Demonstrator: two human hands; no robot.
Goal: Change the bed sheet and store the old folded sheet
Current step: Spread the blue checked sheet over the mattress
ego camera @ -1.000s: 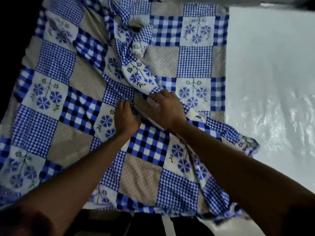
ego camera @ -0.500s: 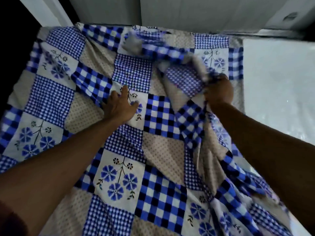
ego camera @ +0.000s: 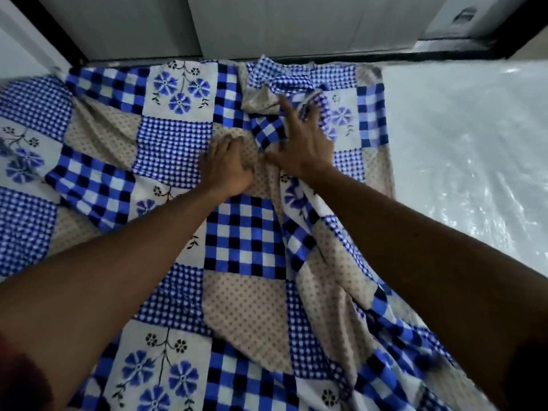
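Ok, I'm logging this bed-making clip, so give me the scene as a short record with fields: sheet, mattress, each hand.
sheet: blue patchwork, creased, covers the left part of the bed
bunched fold: sheet gathered near the far edge
mattress: bare and plastic-covered on the right
left hand: rests on the sheet, fingers bent, grip unclear
right hand: fingers straight and spread, touching the bunched fold

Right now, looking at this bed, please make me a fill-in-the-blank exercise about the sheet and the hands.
1. The flowers on the sheet are ___.
2. The left hand rests on a beige patch printed with ___.
3. The uncovered mattress lies to the person's ___.
4. The right hand has its fingers ___ over bunched fabric.
Missing words: blue; dots; right; spread.
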